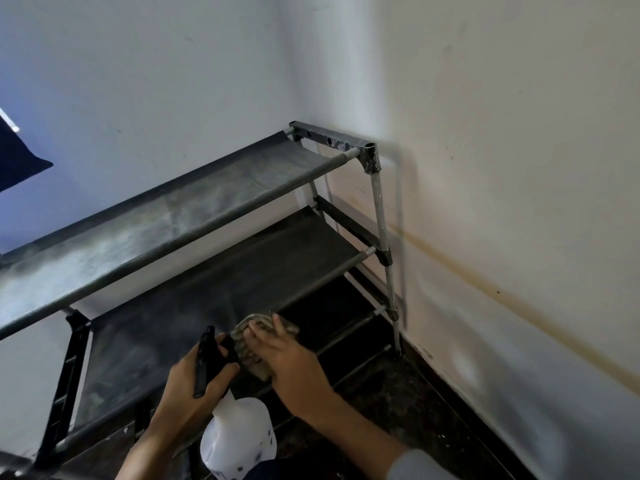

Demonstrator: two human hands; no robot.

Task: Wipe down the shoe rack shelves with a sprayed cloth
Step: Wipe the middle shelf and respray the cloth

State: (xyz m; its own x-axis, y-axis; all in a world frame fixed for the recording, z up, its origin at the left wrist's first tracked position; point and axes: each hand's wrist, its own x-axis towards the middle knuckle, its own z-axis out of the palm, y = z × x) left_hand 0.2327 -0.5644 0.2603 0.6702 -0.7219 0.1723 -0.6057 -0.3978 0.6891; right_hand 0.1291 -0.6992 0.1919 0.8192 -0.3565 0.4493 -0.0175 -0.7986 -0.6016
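The cloth is a bunched, striped rag held in the right hand, in front of the second shelf of the shoe rack. The fingers curl around it from the right and pinch it into a loose wad. It looks soft and light, so I judge it will fold easily and is best held flat under the palm for wiping.

The left hand grips the black trigger head of the spray bottle — fingers closed on the neck. The white body looks like light plastic, maybe slippery when wet, so the neck is the safe place to hold. Its long axis runs from lower right up to upper left, and the nozzle seems to point toward the cloth, just beside it.

The top shelf looks dusty — its long axis goes from lower left to the corner at upper right
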